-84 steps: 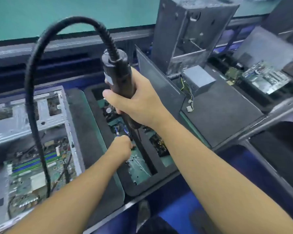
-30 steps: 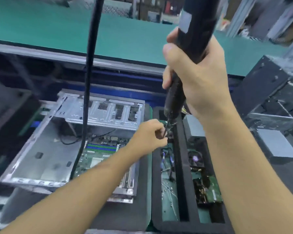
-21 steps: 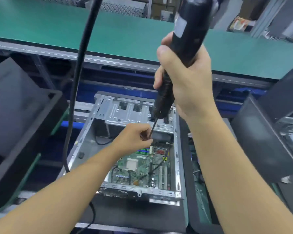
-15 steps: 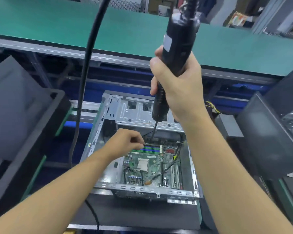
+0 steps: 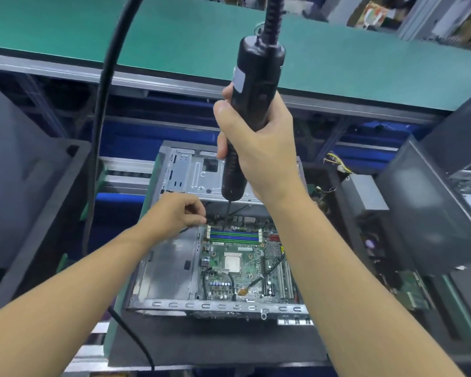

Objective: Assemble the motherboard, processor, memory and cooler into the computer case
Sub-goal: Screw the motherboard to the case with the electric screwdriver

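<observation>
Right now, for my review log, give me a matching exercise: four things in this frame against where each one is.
Things:
1. electric screwdriver
2. motherboard
3. memory slots
4. left hand

Places:
A. far end of the board
B. in the right hand
C. at the board's far left corner
D. inside the computer case

Pairs: 1-B, 2-D, 3-A, 4-C

The right hand (image 5: 259,151) wraps its fingers (image 5: 223,115) around a black electric screwdriver (image 5: 249,104), held upright, its bit (image 5: 227,214) pointing down at the motherboard (image 5: 245,263) inside the open computer case (image 5: 174,268). Just beside the bit, the left hand (image 5: 178,212) pinches its fingers (image 5: 197,220) together.
</observation>
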Available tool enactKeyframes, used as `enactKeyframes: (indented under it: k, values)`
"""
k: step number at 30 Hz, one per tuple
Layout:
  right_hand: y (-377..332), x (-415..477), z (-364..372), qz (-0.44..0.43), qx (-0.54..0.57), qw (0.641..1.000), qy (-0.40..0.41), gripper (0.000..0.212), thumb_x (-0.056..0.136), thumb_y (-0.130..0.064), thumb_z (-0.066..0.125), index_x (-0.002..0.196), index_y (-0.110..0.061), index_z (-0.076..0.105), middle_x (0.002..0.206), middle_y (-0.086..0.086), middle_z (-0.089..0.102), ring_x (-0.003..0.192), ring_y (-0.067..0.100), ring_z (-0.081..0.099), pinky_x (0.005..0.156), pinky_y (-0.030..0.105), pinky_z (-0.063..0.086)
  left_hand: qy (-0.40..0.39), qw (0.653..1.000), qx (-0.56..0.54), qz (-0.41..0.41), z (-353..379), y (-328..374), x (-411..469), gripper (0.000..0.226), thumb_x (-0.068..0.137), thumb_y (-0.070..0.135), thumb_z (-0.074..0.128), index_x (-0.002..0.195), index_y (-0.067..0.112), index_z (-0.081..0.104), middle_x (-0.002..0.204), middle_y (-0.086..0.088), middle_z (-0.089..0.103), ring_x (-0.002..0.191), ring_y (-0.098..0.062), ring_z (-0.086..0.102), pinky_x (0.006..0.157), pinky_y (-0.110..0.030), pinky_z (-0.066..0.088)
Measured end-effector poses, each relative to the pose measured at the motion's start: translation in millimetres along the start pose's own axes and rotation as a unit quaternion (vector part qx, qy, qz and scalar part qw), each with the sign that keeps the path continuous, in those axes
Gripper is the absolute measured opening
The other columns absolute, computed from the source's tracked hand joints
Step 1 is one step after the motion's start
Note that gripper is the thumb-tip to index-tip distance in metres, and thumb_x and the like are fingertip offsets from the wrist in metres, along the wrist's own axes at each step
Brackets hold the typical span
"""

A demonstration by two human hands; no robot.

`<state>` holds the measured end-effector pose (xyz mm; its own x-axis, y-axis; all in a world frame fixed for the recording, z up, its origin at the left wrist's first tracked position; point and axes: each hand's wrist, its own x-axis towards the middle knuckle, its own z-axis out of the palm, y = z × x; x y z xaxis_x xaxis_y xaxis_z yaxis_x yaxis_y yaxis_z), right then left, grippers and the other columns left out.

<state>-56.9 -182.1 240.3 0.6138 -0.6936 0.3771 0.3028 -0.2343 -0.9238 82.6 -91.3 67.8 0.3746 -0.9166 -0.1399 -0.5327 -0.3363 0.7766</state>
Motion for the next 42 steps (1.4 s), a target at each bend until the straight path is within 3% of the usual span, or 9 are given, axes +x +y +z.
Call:
enactKeyframes:
  k: [5, 8, 12, 18, 23, 26, 35, 42]
  values:
    - [11.4, 2.4, -9.8, 0.001, 0.012, 1.0, -0.018, 0.023, 0.089, -0.01, 0.066, 0.1, 0.004, 0.052, 0.074, 0.016, 0.052, 0.05, 0.023, 0.052, 0.054, 0.037, 0.05, 0.025, 0.995, -0.08, -0.056, 52.1, 2.6, -3.3, 0.02, 0.074, 0.005, 0.082, 0.075, 0.023, 0.072, 0.065, 0.002, 0.071, 0.062, -0.01, 0.07, 0.068, -0.025, 0.059]
    - [23.1, -1.5, -22.2, 0.011, 0.02, 0.999, -0.026, 0.017, 0.09, -0.008, 0.065, 0.098, 0.001, 0.054, 0.073, 0.013, 0.052, 0.051, 0.023, 0.05, 0.052, 0.035, 0.048, 0.019, 0.993, -0.084, -0.076, 72.5, -4.9, -3.3, 0.015, 0.073, 0.013, 0.084, 0.07, 0.024, 0.075, 0.064, 0.006, 0.072, 0.064, -0.01, 0.07, 0.07, -0.028, 0.06]
    - [37.8, -5.4, -38.9, 0.03, 0.033, 0.999, -0.012, 0.018, 0.088, -0.009, 0.065, 0.095, 0.001, 0.052, 0.069, 0.012, 0.05, 0.05, 0.021, 0.05, 0.053, 0.031, 0.048, 0.016, 0.996, -0.058, -0.063, 84.0, -12.6, -2.1, 0.018, 0.068, 0.018, 0.088, 0.065, 0.027, 0.073, 0.066, 0.015, 0.07, 0.063, -0.001, 0.063, 0.063, -0.013, 0.049]
    - [51.4, -12.8, -61.8, 0.062, 0.05, 0.997, -0.004, 0.011, 0.088, -0.009, 0.064, 0.093, -0.012, 0.055, 0.076, 0.008, 0.054, 0.046, 0.024, 0.05, 0.051, 0.025, 0.045, -0.099, 0.995, -0.03, 0.011, 105.4, -1.0, 5.5, 0.03, 0.069, 0.02, 0.087, 0.06, 0.033, 0.062, 0.058, 0.019, 0.062, 0.054, 0.001, 0.056, 0.053, -0.006, 0.037]
    - [64.2, -16.3, -81.4, 0.083, 0.032, 0.996, 0.004, 0.011, 0.089, -0.008, 0.064, 0.094, -0.012, 0.055, 0.064, 0.003, 0.054, 0.045, 0.024, 0.051, 0.052, 0.027, 0.045, -0.156, 0.988, -0.004, 0.008, 122.6, 1.3, 13.0, 0.018, 0.072, 0.031, 0.085, 0.068, 0.028, 0.068, 0.065, 0.011, 0.068, 0.058, -0.015, 0.067, 0.05, -0.018, 0.049]
    - [69.2, -18.6, -86.4, 0.086, 0.037, 0.995, 0.014, 0.012, 0.089, -0.008, 0.064, 0.093, -0.016, 0.056, 0.07, 0.004, 0.055, 0.045, 0.025, 0.051, 0.051, 0.026, 0.045, -0.149, 0.988, 0.026, 0.024, 127.9, 3.8, 16.2, 0.019, 0.072, 0.033, 0.085, 0.067, 0.031, 0.067, 0.064, 0.015, 0.066, 0.059, -0.008, 0.064, 0.051, -0.02, 0.05]
    - [69.8, -16.5, -82.9, 0.072, 0.046, 0.996, 0.02, 0.012, 0.089, -0.008, 0.064, 0.093, -0.018, 0.057, 0.071, -0.001, 0.056, 0.045, 0.023, 0.051, 0.051, 0.023, 0.044, -0.103, 0.994, 0.044, 0.013, 127.5, 7.5, 15.6, 0.03, 0.071, 0.037, 0.085, 0.059, 0.037, 0.058, 0.056, 0.022, 0.06, 0.056, 0.004, 0.058, 0.05, -0.007, 0.038]
    - [69.5, -15.0, -73.9, 0.052, 0.039, 0.998, 0.02, 0.01, 0.089, -0.01, 0.064, 0.096, -0.014, 0.057, 0.068, -0.006, 0.059, 0.045, 0.024, 0.052, 0.052, 0.025, 0.045, -0.08, 0.996, 0.038, 0.022, 124.3, 4.9, 11.2, 0.034, 0.072, 0.036, 0.084, 0.059, 0.039, 0.053, 0.055, 0.023, 0.058, 0.059, 0.005, 0.057, 0.053, -0.006, 0.038]
